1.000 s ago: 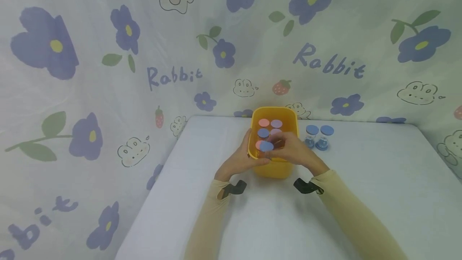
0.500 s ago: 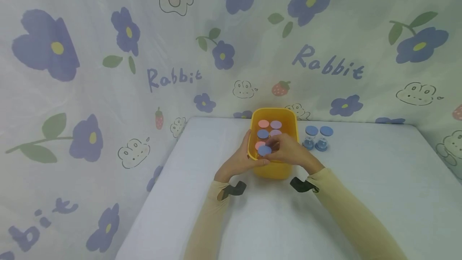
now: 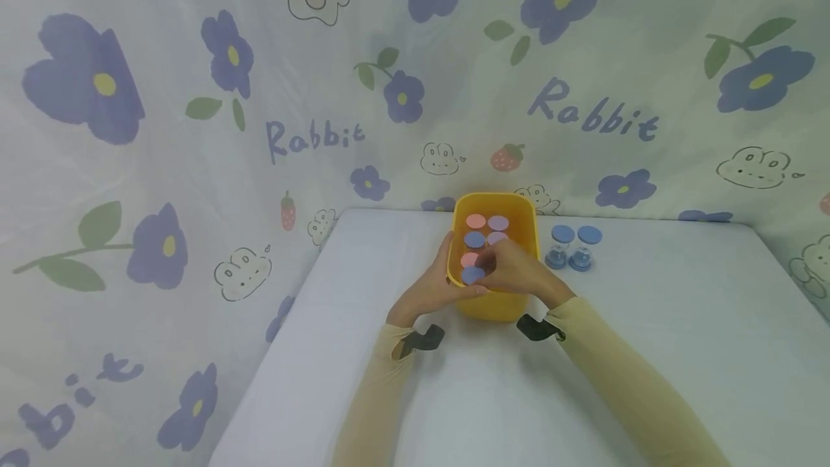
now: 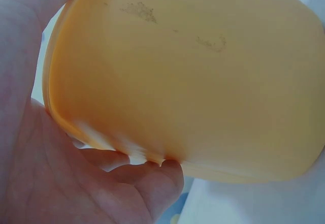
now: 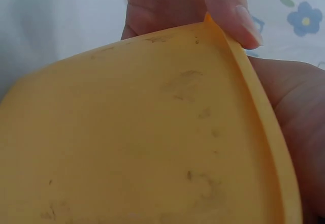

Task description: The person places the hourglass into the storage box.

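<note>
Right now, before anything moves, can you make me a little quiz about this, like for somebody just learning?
1. How many blue-topped pieces stand on the table, outside the bin?
2. True or false: the left hand is holding the bin.
3. Pick one. In the head view, what colour is the lowest top beside the right hand?
A) green
B) blue
C) purple

Key:
1. Two.
2. True.
3. B, blue.
</note>
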A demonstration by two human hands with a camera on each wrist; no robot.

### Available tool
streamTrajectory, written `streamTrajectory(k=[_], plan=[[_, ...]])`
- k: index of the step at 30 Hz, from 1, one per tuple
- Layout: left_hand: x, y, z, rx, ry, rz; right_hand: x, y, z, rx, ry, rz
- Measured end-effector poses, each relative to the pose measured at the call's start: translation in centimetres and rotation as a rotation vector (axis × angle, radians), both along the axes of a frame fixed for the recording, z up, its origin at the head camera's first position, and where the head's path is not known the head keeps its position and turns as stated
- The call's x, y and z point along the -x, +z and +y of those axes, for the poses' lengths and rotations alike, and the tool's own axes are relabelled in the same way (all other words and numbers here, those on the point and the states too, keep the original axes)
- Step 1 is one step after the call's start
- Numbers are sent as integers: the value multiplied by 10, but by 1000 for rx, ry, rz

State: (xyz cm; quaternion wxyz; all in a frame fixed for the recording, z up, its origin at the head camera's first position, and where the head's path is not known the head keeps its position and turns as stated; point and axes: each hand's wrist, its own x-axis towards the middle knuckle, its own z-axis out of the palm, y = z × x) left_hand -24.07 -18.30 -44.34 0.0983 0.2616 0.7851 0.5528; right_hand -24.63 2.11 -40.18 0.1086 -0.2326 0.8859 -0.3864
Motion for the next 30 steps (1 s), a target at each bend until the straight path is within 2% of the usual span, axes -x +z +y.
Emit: streamTrajectory(k=[6, 15, 23, 30], plan=[[0, 0, -1, 32, 8, -4, 2, 0, -1, -6, 16, 51], [1, -6, -1, 28, 23, -15, 2, -5, 2, 3, 7, 4], [0, -5, 0, 35, 36, -39, 8, -6, 7, 12, 95, 37], [-1, -1, 0, 60, 45, -34, 9, -4, 4, -26, 82, 54]])
